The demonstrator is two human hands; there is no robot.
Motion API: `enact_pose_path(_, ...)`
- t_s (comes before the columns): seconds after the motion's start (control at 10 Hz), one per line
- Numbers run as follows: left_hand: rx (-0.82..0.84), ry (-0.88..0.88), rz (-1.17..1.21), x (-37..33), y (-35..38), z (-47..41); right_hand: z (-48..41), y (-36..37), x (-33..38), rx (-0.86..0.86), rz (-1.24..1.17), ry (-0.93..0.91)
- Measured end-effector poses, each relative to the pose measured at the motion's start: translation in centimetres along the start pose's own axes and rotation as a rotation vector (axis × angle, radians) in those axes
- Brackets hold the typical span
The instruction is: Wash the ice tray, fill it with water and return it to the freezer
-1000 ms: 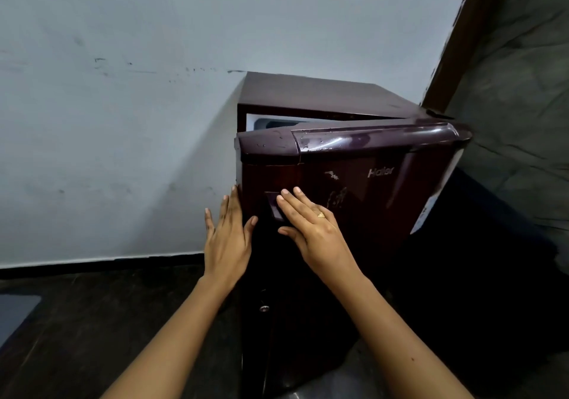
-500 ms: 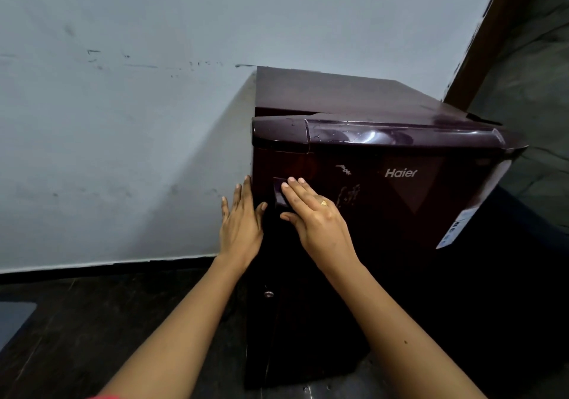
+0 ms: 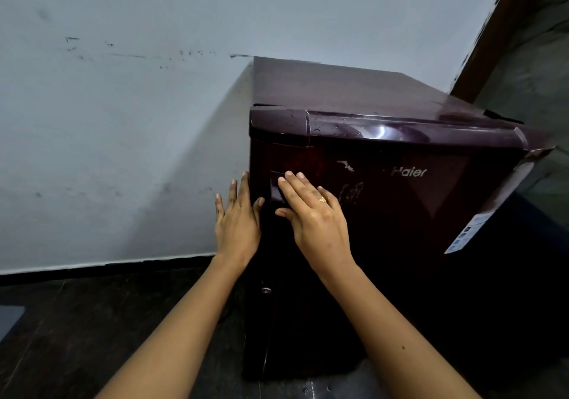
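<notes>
The ice tray is nowhere in view; all that shows is the outside of the fridge (image 3: 385, 189), dark maroon and glossy, with its door (image 3: 400, 214) sitting flush against the body, so whether the tray is inside cannot be told from here.

On that door, near its left edge, sits a recessed handle (image 3: 277, 187). The right hand (image 3: 314, 223) lies flat across it, fingers (image 3: 295, 187) stretched out and close together, palm down on the door, gripping nothing. A gold ring (image 3: 322, 199) shows on one of those fingers. Just beside it, the left hand (image 3: 238, 226) is pressed against the left edge of the fridge, fingers straight and pointing up, thumb resting on the door front. It is open too, holding nothing. The two hands are close, almost touching at the thumbs.

A silver brand name (image 3: 409, 171) reads across the upper door, with scuffed pale patches to its left. A paper label (image 3: 471, 229) runs down the right edge. Lower on the door, below the left wrist, there is a small round keyhole (image 3: 266, 290).

The fridge stands on a dark floor (image 3: 92, 321), against a pale wall (image 3: 123, 121) marked with dark scratches. A brown wooden frame (image 3: 492, 29) rises at the upper right.
</notes>
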State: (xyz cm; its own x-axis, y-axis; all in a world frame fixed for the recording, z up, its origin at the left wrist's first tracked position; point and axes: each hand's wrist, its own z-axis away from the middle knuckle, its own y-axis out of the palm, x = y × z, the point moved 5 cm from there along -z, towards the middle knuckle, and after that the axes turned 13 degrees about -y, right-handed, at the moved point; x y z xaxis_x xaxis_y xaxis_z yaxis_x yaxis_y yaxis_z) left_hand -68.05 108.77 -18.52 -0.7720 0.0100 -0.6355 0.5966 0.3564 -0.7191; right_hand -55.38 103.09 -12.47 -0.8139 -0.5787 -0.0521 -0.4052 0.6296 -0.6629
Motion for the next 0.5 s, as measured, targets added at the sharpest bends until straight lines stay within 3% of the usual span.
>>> enact_pose_path(0.2, 0.016, -0.052, -0.111, 0.3, -0.2, 0.0, -0.2, 0.0, -0.2, 0.059, 0.056, 0.014)
enact_pose_path(0.5, 0.017, -0.034, -0.272, 0.1, -1.6, 4.8, 3.1, -0.7, 0.6, 0.321, -0.180, 0.160)
